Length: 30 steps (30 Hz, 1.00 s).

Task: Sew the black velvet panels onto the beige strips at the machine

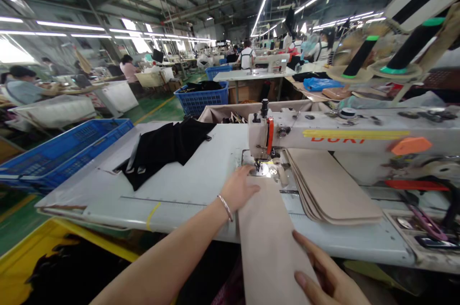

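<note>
A long beige panel runs from under the sewing machine's presser foot down past the table's front edge. My left hand, with a bracelet at the wrist, lies on the panel's left edge close to the foot, thumb apart from the fingers. Lower down, my right hand holds the panel's right edge, with thumb and forefinger spread on it; its other fingers are partly hidden. Beneath the arm of the sewing machine rests a stack of beige panels with rounded corners.
Black fabric pieces lie on the table's left part. Blue crates stand beyond it, and a yellow bin with black material sits below left. Thread cones rise at right. Pink-handled scissors lie front right. People work farther back.
</note>
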Each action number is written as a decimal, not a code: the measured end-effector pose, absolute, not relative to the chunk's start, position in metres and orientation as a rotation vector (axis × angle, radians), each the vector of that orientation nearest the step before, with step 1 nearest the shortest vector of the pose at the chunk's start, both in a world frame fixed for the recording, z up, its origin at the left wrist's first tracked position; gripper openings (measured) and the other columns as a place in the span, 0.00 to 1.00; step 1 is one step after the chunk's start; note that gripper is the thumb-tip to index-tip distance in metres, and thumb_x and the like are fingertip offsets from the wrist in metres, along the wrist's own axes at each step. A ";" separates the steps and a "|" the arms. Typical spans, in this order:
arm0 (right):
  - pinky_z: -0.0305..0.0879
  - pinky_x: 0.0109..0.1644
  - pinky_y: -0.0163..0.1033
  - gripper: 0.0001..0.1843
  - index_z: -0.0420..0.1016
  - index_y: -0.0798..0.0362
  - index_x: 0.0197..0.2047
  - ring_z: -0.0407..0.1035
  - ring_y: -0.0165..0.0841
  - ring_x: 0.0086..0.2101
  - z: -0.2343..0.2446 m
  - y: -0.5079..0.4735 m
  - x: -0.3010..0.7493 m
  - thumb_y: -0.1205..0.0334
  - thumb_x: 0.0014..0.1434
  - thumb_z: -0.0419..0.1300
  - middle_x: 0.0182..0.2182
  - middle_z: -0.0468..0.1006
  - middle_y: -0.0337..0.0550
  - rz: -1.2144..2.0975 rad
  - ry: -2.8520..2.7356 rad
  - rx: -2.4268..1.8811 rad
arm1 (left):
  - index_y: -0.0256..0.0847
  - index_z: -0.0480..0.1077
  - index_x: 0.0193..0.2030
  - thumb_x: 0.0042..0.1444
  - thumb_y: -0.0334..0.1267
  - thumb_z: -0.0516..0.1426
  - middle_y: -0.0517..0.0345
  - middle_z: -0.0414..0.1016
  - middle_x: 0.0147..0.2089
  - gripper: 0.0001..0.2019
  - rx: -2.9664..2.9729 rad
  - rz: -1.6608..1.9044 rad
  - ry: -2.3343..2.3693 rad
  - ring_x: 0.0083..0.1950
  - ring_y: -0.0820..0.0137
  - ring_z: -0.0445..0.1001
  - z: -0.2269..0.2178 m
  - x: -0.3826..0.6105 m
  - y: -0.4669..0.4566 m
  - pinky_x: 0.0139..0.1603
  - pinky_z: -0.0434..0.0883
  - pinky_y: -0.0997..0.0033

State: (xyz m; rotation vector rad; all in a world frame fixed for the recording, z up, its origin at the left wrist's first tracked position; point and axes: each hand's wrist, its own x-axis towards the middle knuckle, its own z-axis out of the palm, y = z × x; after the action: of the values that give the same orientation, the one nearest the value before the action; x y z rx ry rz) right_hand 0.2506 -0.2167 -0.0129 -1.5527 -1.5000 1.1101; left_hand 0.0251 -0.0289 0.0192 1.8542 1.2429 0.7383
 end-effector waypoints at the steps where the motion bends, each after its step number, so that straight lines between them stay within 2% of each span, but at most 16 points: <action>1: 0.69 0.52 0.41 0.31 0.67 0.48 0.60 0.69 0.40 0.51 -0.013 -0.211 0.243 0.48 0.55 0.60 0.54 0.73 0.46 1.027 -1.473 -1.572 | 0.41 0.71 0.53 0.51 0.34 0.62 0.50 0.67 0.57 0.20 1.987 0.752 1.244 0.62 0.55 0.61 0.018 0.028 -0.031 0.67 0.54 0.51; 4: 0.69 0.52 0.41 0.30 0.67 0.50 0.61 0.69 0.38 0.52 -0.015 -0.198 0.229 0.50 0.56 0.58 0.54 0.73 0.45 0.927 -1.442 -1.607 | 0.44 0.72 0.52 0.61 0.37 0.55 0.52 0.66 0.59 0.14 2.476 0.611 1.156 0.63 0.58 0.60 0.009 0.026 -0.036 0.69 0.50 0.49; 6: 0.68 0.53 0.41 0.31 0.66 0.51 0.62 0.69 0.38 0.52 -0.018 -0.192 0.225 0.50 0.56 0.58 0.54 0.73 0.46 0.923 -1.451 -1.621 | 0.46 0.69 0.56 0.63 0.42 0.53 0.52 0.65 0.61 0.16 2.658 0.489 1.101 0.64 0.60 0.60 0.004 0.022 -0.035 0.69 0.50 0.48; 9: 0.67 0.54 0.41 0.31 0.65 0.50 0.62 0.68 0.38 0.53 -0.020 -0.184 0.225 0.51 0.57 0.58 0.55 0.72 0.45 0.913 -1.486 -1.634 | 0.48 0.64 0.61 0.64 0.45 0.52 0.52 0.61 0.65 0.19 2.734 0.433 1.080 0.67 0.61 0.57 -0.001 0.018 -0.026 0.70 0.50 0.48; 14: 0.67 0.54 0.41 0.31 0.64 0.50 0.63 0.66 0.39 0.54 -0.024 -0.178 0.227 0.52 0.57 0.58 0.56 0.70 0.44 0.845 -1.579 -1.674 | 0.45 0.65 0.60 0.64 0.43 0.52 0.49 0.61 0.65 0.19 2.747 0.471 1.029 0.67 0.61 0.57 -0.002 0.021 -0.013 0.70 0.53 0.51; 20: 0.68 0.53 0.42 0.31 0.64 0.45 0.63 0.67 0.40 0.54 -0.025 -0.181 0.232 0.54 0.56 0.59 0.56 0.69 0.41 0.764 -1.682 -1.674 | 0.46 0.65 0.60 0.64 0.44 0.52 0.49 0.61 0.64 0.19 2.749 0.456 0.995 0.68 0.60 0.57 0.000 0.017 -0.019 0.70 0.51 0.48; 24: 0.66 0.55 0.42 0.31 0.62 0.48 0.64 0.66 0.40 0.55 -0.021 -0.171 0.230 0.54 0.58 0.57 0.58 0.67 0.42 0.739 -1.684 -1.703 | 0.47 0.64 0.62 0.64 0.43 0.52 0.49 0.58 0.66 0.20 2.742 0.430 1.052 0.69 0.59 0.55 -0.001 0.016 -0.017 0.71 0.49 0.46; 30: 0.67 0.54 0.42 0.31 0.63 0.48 0.63 0.66 0.40 0.54 -0.020 -0.167 0.231 0.54 0.57 0.59 0.57 0.68 0.42 0.780 -1.710 -1.700 | 0.48 0.64 0.61 0.63 0.43 0.53 0.49 0.60 0.65 0.20 2.736 0.436 1.026 0.68 0.59 0.57 0.000 0.016 -0.013 0.70 0.51 0.47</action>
State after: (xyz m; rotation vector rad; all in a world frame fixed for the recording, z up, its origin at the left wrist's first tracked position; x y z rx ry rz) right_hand 0.2312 -0.1672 -0.0202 -1.6995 -1.7098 0.7795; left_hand 0.0165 -0.0134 -0.0002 2.7360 1.0257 0.4363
